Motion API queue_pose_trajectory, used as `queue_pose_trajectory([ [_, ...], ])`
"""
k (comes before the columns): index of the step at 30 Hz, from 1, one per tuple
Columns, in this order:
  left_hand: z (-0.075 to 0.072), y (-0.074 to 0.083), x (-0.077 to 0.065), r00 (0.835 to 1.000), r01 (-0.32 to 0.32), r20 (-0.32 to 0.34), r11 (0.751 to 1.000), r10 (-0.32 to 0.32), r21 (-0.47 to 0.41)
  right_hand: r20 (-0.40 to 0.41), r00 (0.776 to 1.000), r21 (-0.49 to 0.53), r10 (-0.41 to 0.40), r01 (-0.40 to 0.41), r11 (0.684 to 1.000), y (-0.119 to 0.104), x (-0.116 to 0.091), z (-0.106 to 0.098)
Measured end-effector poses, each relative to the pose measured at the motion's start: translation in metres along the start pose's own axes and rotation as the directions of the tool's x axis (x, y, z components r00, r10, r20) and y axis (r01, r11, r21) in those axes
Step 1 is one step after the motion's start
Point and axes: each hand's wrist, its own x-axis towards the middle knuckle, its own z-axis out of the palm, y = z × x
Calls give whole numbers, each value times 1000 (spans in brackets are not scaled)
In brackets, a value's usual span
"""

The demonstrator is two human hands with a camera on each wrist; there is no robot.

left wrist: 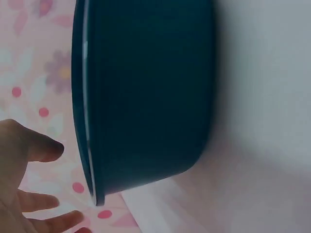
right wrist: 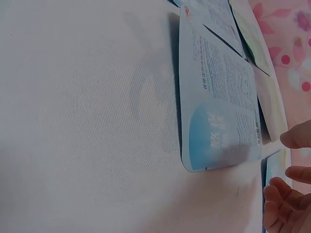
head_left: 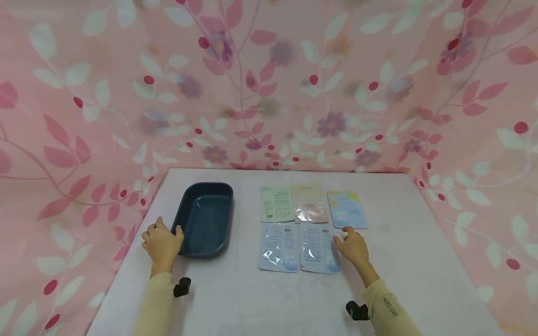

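My left hand [head_left: 161, 245] is at the near left side of a dark blue rectangular basin [left wrist: 150, 97], thumb close to its rim and fingers spread. In the left wrist view the thumb and fingers show loose beside that rim. The right hand [head_left: 354, 247] hovers with bent, relaxed fingers between a blue packet with yellow flowers [head_left: 348, 211] and a flat pale blue printed packet [head_left: 319, 252]. Nothing shows between its fingers. Another pale blue packet [head_left: 279, 252] lies to the left, with a light green packet [head_left: 277, 205] and a beige packet [head_left: 310, 203] behind.
The things lie on a table with a white cloth [head_left: 252, 298]. Pink floral fabric [head_left: 269, 93] hangs behind it and on both sides. Small black devices are on the left wrist [head_left: 182, 287] and the right wrist [head_left: 357, 311].
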Motion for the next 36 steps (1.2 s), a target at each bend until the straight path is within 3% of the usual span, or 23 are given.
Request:
queue_pose_trajectory([
  [7, -8, -12, 19, 981, 103, 163, 994, -106, 24, 45, 998, 13, 43, -43, 999, 2, 3, 3],
  [13, 0, -13, 23, 961, 92, 258, 995, -98, 33, 99, 990, -7, 98, -98, 995, 3, 5, 6],
  [20, 9, -13, 19, 979, 59, 194, 998, -59, 5, 90, 988, -17, 124, -123, 992, 9, 8, 6],
  [26, 8, -19, 21, 982, 47, 184, 998, -36, -51, 105, 986, -4, 128, -128, 992, 10, 11, 0],
  [33, 8, -20, 16, 971, -5, 234, 981, 51, -192, 127, 984, 44, 121, -127, 991, 8, 7, -3],
  [36, 9, -16, 12, 962, 4, 266, 965, 68, -263, 121, 987, 50, 105, -112, 992, 9, 4, -3],
])
